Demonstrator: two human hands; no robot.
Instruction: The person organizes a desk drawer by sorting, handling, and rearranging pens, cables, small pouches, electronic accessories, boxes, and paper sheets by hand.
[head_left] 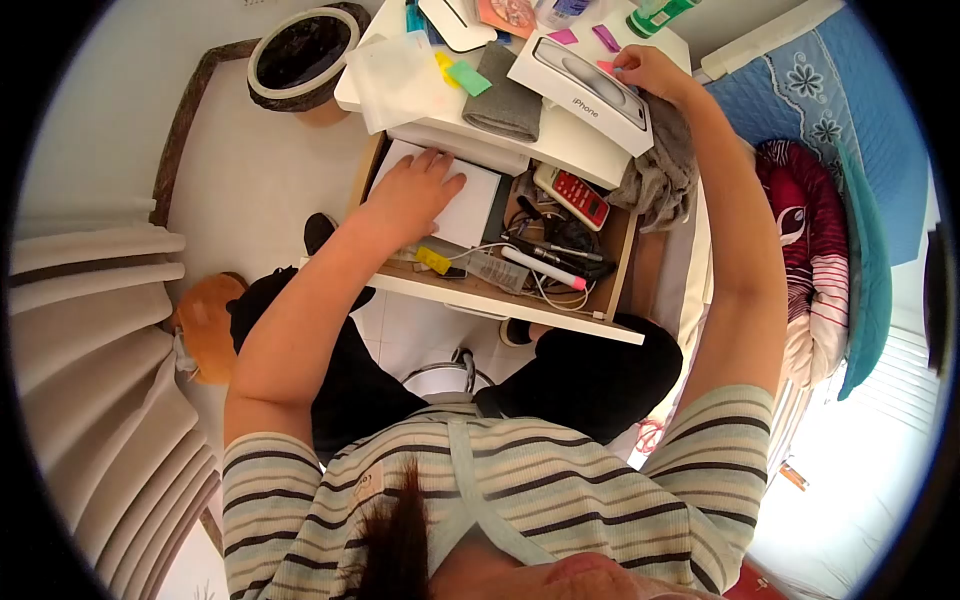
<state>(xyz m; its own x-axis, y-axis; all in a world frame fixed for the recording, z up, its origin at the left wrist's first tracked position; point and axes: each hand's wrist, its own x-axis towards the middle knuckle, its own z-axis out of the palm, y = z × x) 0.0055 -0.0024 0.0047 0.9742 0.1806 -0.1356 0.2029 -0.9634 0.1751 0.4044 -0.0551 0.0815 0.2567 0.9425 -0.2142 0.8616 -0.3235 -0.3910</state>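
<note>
My left hand (412, 198) lies with its fingers spread on a white box or pad (468, 205) in the left part of the open drawer (480, 305). My right hand (648, 75) is at the right side of the white tabletop, fingertips close together near a small pink piece, beside the white iPhone box (585, 95); what it holds, if anything, is too small to name. To the drawer's right are a red and white handheld device (573, 195), cables, pens and a white stick with a pink end (545, 268). A yellow item (433, 260) lies near the drawer front.
A grey folded cloth (505, 95), a translucent sheet (393, 78), a green piece (470, 78) and a green bottle (660, 14) are on the tabletop. A grey cloth (665, 170) hangs at its right edge. A bin (303, 55) stands left, a bed (850, 110) right.
</note>
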